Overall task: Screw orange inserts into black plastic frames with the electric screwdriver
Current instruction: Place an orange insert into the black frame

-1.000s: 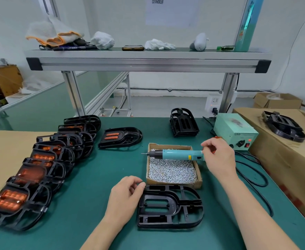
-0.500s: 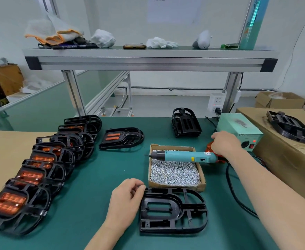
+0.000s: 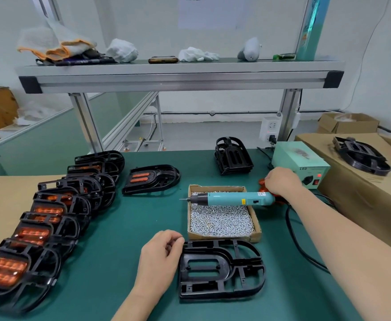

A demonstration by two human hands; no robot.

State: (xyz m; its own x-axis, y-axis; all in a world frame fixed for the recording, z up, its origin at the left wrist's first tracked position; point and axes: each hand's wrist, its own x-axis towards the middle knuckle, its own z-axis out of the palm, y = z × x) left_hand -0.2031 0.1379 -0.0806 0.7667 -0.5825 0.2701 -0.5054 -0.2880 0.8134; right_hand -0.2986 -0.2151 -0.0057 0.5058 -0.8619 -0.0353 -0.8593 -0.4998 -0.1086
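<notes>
Left grip (image 3: 162,258): fingers loosely curled, thumb touching black frame (image 3: 222,269) corner. Right grip (image 3: 282,181): fingers curled down onto orange inserts (image 3: 262,183); actual hold cannot be determined.

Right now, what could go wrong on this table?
1. The electric screwdriver lies across the cardboard box of screws, its tip overhanging the rim. The right hand, reaching past its back end to the orange inserts, might knock it off or spill screws.
2. The black cable runs under that forearm and could snag when the arm pulls back.
</notes>
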